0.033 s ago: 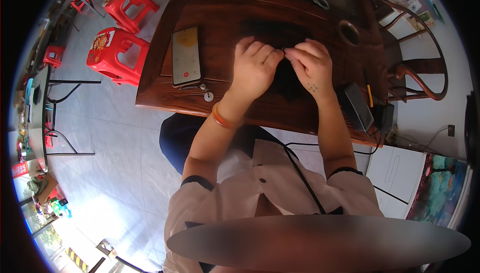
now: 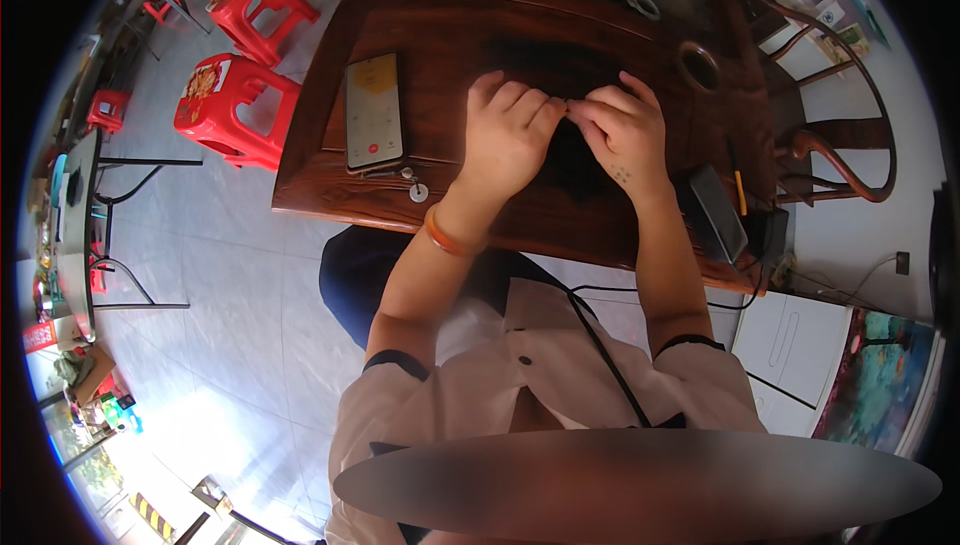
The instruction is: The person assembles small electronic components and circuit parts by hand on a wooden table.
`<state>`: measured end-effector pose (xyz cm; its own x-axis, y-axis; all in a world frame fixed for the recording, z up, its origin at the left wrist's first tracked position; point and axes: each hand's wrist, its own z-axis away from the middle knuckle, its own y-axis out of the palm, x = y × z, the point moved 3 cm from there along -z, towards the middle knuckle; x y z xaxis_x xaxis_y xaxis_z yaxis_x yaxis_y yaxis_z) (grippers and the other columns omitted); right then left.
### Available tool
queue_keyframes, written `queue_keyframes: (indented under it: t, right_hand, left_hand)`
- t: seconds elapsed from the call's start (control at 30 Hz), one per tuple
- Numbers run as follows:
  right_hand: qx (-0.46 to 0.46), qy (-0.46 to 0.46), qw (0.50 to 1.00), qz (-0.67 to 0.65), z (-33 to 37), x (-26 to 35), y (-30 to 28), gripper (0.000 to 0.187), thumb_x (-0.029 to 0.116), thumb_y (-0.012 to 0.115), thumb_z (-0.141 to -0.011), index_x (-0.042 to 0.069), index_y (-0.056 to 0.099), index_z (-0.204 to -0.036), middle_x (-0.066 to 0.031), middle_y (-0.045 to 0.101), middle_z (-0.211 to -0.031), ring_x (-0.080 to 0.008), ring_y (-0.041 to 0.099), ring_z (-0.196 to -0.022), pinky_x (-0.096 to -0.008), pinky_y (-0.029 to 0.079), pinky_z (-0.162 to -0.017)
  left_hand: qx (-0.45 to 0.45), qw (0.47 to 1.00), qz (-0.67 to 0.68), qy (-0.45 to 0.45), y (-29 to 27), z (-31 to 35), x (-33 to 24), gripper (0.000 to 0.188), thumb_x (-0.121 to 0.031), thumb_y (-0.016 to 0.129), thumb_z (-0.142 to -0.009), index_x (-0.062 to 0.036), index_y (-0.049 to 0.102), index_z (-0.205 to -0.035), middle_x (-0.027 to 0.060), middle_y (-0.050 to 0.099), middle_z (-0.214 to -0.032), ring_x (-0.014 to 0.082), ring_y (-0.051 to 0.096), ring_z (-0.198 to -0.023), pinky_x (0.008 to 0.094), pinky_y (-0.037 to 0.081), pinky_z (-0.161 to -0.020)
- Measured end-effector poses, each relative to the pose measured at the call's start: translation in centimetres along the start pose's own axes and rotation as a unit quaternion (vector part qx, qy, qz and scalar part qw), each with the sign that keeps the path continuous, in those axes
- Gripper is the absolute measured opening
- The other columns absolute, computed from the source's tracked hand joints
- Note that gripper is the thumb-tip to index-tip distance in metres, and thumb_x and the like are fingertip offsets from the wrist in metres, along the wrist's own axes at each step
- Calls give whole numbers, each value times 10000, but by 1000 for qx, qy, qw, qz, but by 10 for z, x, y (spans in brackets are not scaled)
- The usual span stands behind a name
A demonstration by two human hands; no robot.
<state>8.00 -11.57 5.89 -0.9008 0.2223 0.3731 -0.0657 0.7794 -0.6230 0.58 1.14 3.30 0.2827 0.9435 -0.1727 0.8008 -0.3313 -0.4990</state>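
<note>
Above the dark wooden table (image 2: 440, 35), my two hands meet at their fingertips. My left hand (image 2: 510, 135), an orange bangle (image 2: 447, 235) round its wrist, is closed with thumb and index finger pinched together. Facing it, my right hand (image 2: 622, 125) pinches at the same spot, its outer fingers raised and bent. Whatever lies between the fingertips is too small to make out. A dark, blurry patch (image 2: 580, 165) shows on the tabletop beneath and between the hands. Left of my left hand lies a phone (image 2: 373, 115) with a lit screen, beside keys with a round tag (image 2: 418, 192).
Right of my right hand are a dark box-like device (image 2: 715, 210), a yellow pencil-like stick (image 2: 740, 191) and a cable. A round dish (image 2: 698, 65) and tea things (image 2: 643, 3) sit farther back. A wooden chair (image 2: 850, 135) stands right; red stools (image 2: 235, 110) stand left.
My right hand's fingers have shifted slightly, its outer fingers lifting a little. The pinched fingertips sit slightly lower. My left hand is nearly unchanged.
</note>
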Motion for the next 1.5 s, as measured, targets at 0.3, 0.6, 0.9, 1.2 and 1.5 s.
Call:
queue_keyframes:
  t: [0.3, 0.6, 0.9, 1.2, 1.5]
  right_hand:
    - [29, 7, 999, 43, 3, -7, -2, 200, 54, 741, -608, 97, 546, -623, 9, 519, -619, -176, 537, -569, -412, 419, -940]
    - [69, 196, 948, -242, 11, -18, 5, 168, -46, 705, -703, 39, 581, -780, -25, 556, -705, -118, 596, -687, -250, 486, -627]
    - [119, 323, 786, -514, 14, -21, 11, 126, 128, 607, -877, 6, 592, -907, -21, 571, -752, -109, 558, -710, -242, 450, -699]
    - [35, 198, 883, -425, 5, -10, 3, 171, 19, 676, -807, 20, 632, -972, -17, 561, -840, -97, 551, -754, -229, 463, -695]
    - [27, 237, 875, -421, 7, -13, -8, 74, 0, 656, -813, 0, 653, -887, -25, 574, -881, -87, 538, -714, -213, 453, -627]
  left_hand:
    - [-20, 999, -4, 47, -1, -1, -5, 160, -148, 637, -672, -134, 678, -826, -34, 591, -758, 137, 559, -755, 461, 405, -916]
    - [-31, 996, 86, -19, 1, -2, -2, 130, -102, 722, -660, -131, 646, -762, -24, 597, -693, 160, 588, -674, 415, 425, -863]
    - [-56, 988, 135, -57, -3, -2, 3, 104, -111, 732, -725, -114, 658, -799, -7, 631, -701, 182, 606, -667, 399, 432, -834]
    - [32, 872, 401, -280, 5, 7, 10, 57, -110, 694, -798, -64, 661, -803, 46, 637, -730, 195, 609, -707, 312, 447, -757]
    - [89, 838, 481, -244, 4, 9, 12, 33, -14, 602, -871, -21, 604, -839, 20, 594, -795, 80, 538, -713, 205, 430, -644]
